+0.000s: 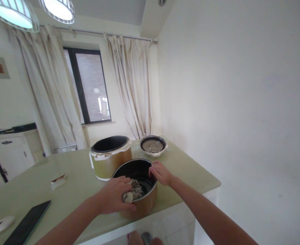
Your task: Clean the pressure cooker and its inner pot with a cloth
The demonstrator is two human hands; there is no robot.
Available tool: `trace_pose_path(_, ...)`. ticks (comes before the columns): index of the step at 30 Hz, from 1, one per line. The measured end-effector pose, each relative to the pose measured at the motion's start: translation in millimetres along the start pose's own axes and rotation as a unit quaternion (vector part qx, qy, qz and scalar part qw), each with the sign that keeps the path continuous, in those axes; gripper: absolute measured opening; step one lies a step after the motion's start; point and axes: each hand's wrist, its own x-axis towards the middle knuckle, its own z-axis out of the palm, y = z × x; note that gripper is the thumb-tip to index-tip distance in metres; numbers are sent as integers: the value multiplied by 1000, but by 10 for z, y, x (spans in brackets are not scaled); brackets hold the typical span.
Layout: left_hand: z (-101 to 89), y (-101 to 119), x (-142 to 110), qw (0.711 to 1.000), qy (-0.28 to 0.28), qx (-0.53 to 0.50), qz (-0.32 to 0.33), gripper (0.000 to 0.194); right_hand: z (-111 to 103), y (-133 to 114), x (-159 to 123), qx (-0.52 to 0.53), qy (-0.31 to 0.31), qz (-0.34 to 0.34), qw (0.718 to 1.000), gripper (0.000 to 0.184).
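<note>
A round inner pot (147, 201), dark inside and copper-brown outside, stands near the table's front edge. My left hand (116, 195) is at its near left rim, closed on a crumpled patterned cloth (136, 190) that lies over the rim and partly inside. On the right, my right hand (161, 173) grips the pot's rim with its fingers curled over the edge. Just behind the pot is a rice cooker body (114, 163) with a white rim and a dark opening. A round cooker lid (153, 145) rests to the right of it, inner side up.
The pale green table (81, 190) ends at a front edge close to the pot and at a corner on the right. On its left lie a dark flat tablet (29, 223), a white mouse-like object (2, 224) and a small white packet (58, 182). A white wall rises at right.
</note>
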Motion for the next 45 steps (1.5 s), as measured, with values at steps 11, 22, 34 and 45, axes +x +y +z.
trace_pose_path(11,73,389,276,997,-11,23,-78,53,-67,-461,-27,-92,-79,46,992,56)
trace_pose_path(22,120,146,202,999,35,-2,7,62,-505,-13,-132,-83,-102,-49,990,74)
trace_pose_path(34,178,644,633,991,57,-23,-116,42,44,-343,-275,-103,-3,82,991,74)
trace_pose_path(45,347,24,358,997,83,-6,0,53,-507,83,-173,-72,-87,-25,993,77)
